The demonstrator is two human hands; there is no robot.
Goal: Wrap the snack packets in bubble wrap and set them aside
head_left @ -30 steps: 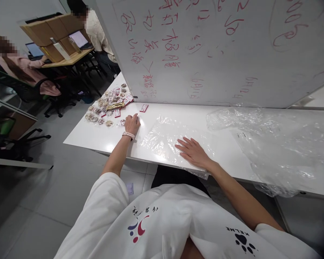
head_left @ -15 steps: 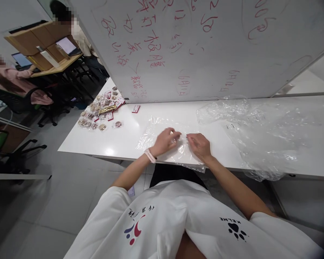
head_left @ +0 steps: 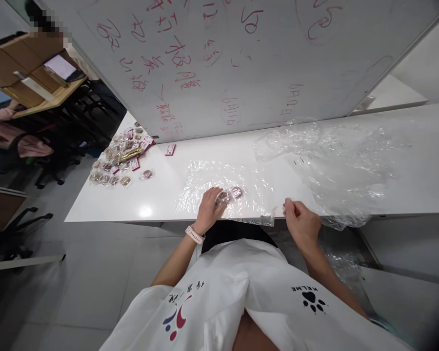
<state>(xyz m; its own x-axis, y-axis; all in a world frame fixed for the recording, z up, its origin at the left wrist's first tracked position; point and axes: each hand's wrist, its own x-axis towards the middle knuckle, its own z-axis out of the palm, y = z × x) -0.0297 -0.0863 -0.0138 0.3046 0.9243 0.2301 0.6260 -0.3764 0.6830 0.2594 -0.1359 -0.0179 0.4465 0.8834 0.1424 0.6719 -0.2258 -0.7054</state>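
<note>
My left hand [head_left: 209,208] lies over a clear plastic bag [head_left: 256,178] spread flat at the table's front edge. Its thumb and fingers close round a small reddish-brown wrapped packet [head_left: 224,197]. A second, similar packet [head_left: 236,192] lies just right of it, on or inside the bag; I cannot tell which. Off the bag's right side, my right hand [head_left: 303,223] is closed in a pinch near the table edge. Whatever its fingertips hold, if anything, is too small to make out.
A pile of small wrapped packets [head_left: 111,158] with red-and-white cards and a gold strip [head_left: 129,155] covers the table's left end. One card [head_left: 170,149] lies apart. Crumpled clear plastic [head_left: 347,161] spreads over the right side. A whiteboard [head_left: 219,63] stands behind.
My hands have moved apart: the right one swung away to the right, the left shifted slightly left and down. Two wrapped packets now show between them. The head view has turned right.
</note>
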